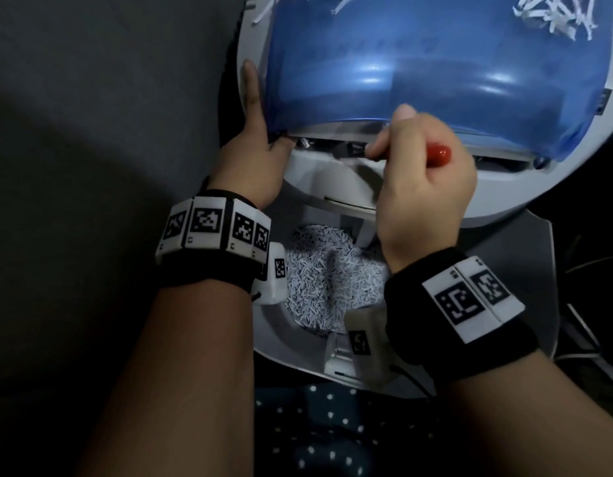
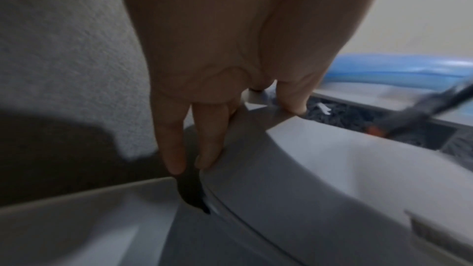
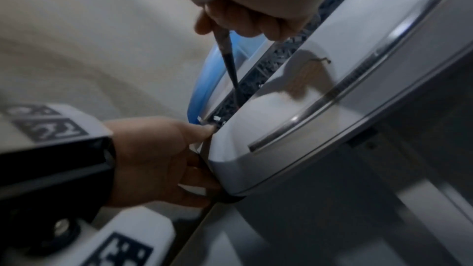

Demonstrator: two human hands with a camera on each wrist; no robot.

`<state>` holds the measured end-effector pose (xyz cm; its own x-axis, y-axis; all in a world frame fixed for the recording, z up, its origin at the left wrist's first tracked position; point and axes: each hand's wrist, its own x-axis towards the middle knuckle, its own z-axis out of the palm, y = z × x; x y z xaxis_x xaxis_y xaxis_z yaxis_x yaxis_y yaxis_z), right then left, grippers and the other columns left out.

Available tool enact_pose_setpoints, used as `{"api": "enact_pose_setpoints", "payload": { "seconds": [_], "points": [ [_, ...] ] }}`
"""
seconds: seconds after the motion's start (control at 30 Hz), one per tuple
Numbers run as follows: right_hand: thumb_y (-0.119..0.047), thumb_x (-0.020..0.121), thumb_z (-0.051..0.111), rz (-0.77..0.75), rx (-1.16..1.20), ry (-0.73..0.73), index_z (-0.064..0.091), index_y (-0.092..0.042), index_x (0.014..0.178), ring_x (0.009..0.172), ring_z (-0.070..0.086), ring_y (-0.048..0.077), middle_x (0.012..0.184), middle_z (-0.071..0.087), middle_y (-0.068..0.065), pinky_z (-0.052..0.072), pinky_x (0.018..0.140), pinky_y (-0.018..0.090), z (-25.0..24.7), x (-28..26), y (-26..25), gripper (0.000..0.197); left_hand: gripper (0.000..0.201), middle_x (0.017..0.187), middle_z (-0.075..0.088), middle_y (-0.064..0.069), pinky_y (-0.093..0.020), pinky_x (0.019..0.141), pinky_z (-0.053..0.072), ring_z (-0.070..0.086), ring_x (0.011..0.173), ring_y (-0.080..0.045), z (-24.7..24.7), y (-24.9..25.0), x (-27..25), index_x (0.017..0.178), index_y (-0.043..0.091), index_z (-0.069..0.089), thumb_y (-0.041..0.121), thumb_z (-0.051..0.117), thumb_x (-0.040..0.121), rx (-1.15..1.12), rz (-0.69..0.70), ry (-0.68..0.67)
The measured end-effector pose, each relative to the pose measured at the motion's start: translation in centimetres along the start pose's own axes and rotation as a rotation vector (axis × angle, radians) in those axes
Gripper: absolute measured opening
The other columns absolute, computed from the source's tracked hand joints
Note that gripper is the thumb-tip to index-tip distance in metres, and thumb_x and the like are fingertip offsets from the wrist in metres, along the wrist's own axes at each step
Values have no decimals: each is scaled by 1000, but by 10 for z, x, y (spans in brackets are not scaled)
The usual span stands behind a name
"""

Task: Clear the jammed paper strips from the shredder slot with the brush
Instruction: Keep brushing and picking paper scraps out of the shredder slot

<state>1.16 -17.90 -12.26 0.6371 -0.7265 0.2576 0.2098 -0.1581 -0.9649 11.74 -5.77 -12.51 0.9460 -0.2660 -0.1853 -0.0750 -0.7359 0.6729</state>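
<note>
Shredder (image 1: 332, 187), pale grey, with a blue translucent cover (image 1: 435, 63) raised over its slot (image 3: 245, 88). At the slot's left end, the left hand (image 1: 253, 156) braces the housing, fingers straight. Dark paper strips (image 2: 340, 116) pack the slot. Over its middle, the right hand (image 1: 425, 187) grips a red-handled brush (image 1: 439, 154), its dark tip blurred among the strips. Nearer than the slot, a bin (image 1: 281, 339) holds shredded paper (image 1: 329, 277), partly hidden by both wrists.
</note>
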Motion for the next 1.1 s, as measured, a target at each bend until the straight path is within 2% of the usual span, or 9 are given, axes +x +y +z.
{"api": "enact_pose_setpoints", "payload": {
  "seconds": [0.17, 0.3, 0.4, 0.57, 0.63, 0.73, 0.8, 0.9, 1.1],
  "points": [
    [-24, 101, 53, -92, -126, -277, 68, -17, 78, 64, 59, 11, 61, 57, -12, 50, 65, 38, 6, -10, -2, 28, 88, 137, 59, -11, -43, 100, 47, 64, 107, -30, -1, 1, 0, 151, 41, -22, 27, 48, 100, 0, 3, -8],
    [-32, 101, 50, -103, -289, -216, 63, -6, 76, 59, 53, 28, 58, 52, 6, 46, 59, 50, 4, -9, 6, 38, 86, 137, 58, -12, -34, 92, 45, 63, 102, -28, -1, 2, 0, 152, 40, -22, 27, 47, 102, 7, 7, -2],
    [-30, 99, 49, -95, -247, -107, 57, 2, 72, 56, 48, 33, 56, 47, 14, 41, 55, 50, -3, -5, 8, 43, 84, 141, 56, -11, -32, 94, 43, 62, 107, -28, 0, 1, 1, 152, 40, -22, 27, 45, 103, -4, 5, -1],
    [-29, 97, 56, -7, -341, -392, 71, -17, 92, 82, 64, 19, 81, 69, -3, 52, 78, 42, 4, -12, 9, 20, 85, 141, 55, -11, -30, 93, 40, 61, 108, -26, -1, 3, -1, 152, 40, -22, 28, 47, 102, -20, 0, -7],
    [-29, 96, 54, 7, -436, -312, 71, -20, 94, 84, 63, 18, 85, 70, -4, 51, 80, 42, 4, -10, 14, 19, 84, 141, 56, -11, -29, 90, 41, 62, 105, -26, -1, 3, -1, 152, 40, -22, 29, 46, 103, -15, 3, -7],
    [-25, 95, 54, -19, -329, -131, 68, -14, 84, 70, 59, 20, 70, 63, -2, 50, 69, 43, 1, -8, 11, 21, 84, 142, 55, -9, -27, 86, 40, 62, 101, -24, -1, 3, -1, 152, 40, -22, 30, 45, 103, -7, 9, -5],
    [-23, 95, 56, -58, -287, -218, 69, -15, 86, 72, 61, 18, 73, 65, -4, 50, 70, 40, 4, -12, 5, 18, 85, 144, 54, -7, -29, 89, 41, 62, 105, -25, -1, 2, -1, 152, 40, -22, 30, 47, 103, -9, 12, -4],
    [-23, 96, 57, -38, -397, -453, 73, -23, 105, 97, 64, 12, 101, 73, -6, 50, 90, 32, 7, -17, 11, 18, 86, 138, 58, -10, -33, 89, 44, 60, 93, -21, -1, 2, 0, 151, 41, -23, 30, 46, 102, 2, 15, -10],
    [-21, 89, 56, -9, -394, -195, 71, -22, 90, 83, 62, 15, 84, 70, -4, 50, 80, 38, 2, -11, 11, 16, 84, 132, 61, -13, -31, 85, 44, 58, 86, -19, 1, 0, 1, 152, 39, -22, 30, 45, 103, 17, 26, 3]
  ]
}}
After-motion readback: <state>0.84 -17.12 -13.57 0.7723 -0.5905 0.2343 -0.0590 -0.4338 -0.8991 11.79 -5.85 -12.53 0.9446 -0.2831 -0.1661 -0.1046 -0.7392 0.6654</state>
